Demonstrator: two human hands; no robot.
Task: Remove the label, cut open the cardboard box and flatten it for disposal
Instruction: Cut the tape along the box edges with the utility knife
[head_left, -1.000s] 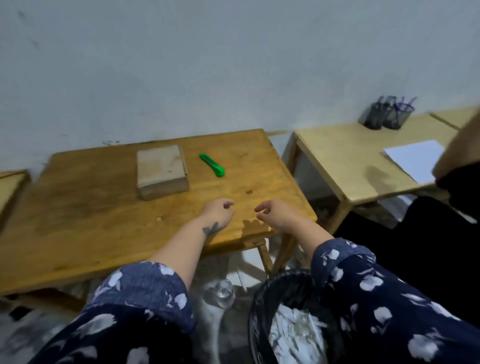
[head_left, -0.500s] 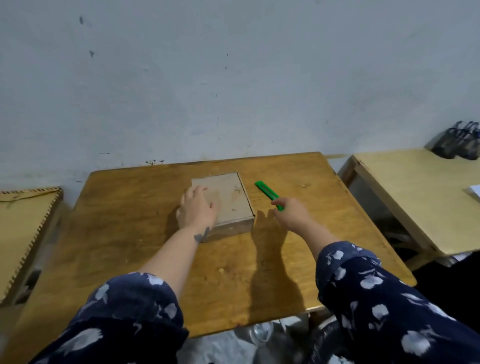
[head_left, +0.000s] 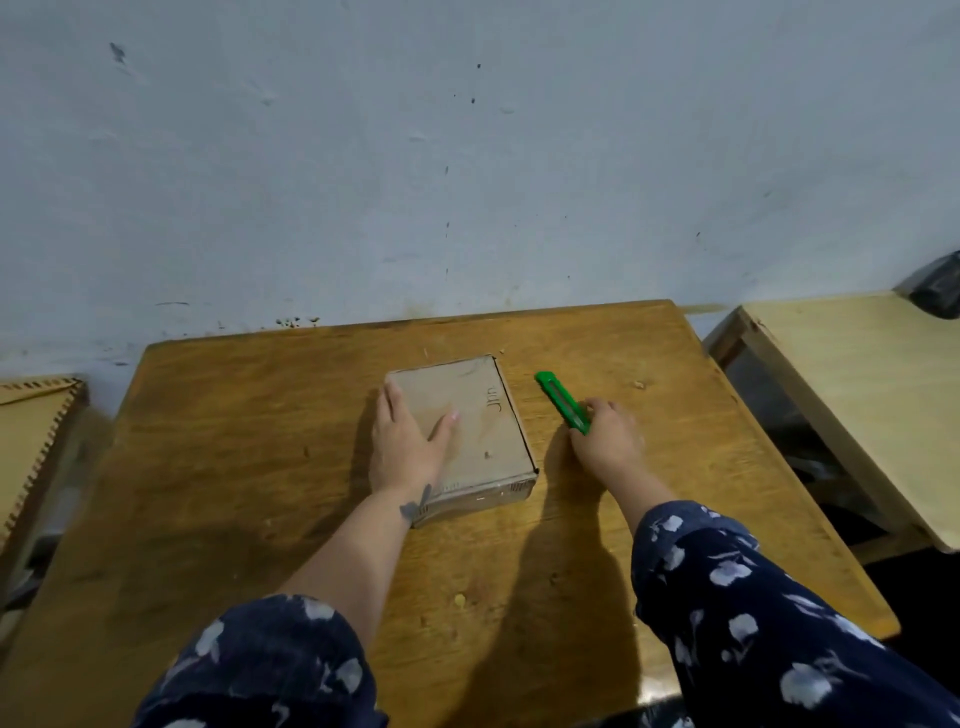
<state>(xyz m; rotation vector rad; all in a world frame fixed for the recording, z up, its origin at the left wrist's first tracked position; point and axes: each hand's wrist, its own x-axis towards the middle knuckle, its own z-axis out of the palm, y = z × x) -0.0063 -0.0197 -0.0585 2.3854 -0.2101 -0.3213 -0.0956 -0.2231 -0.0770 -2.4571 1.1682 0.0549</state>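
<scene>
Since half a second ago: right hand (head_left: 608, 441) advanced onto near end of green utility knife (head_left: 562, 400), fingers now curled over it. Left hand (head_left: 408, 441) flat, fingers spread, pressing left side of closed cardboard box (head_left: 478, 431). Box flat on wooden table (head_left: 234, 467), toward far edge, centre. Knife just right of box, not touching.

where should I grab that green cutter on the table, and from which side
Grip the green cutter by its near end, coming from the right, where the right hand already meets it. It lies flat and slim, angled away, so pinch its long edges; the cardboard box crowds its left.
</scene>
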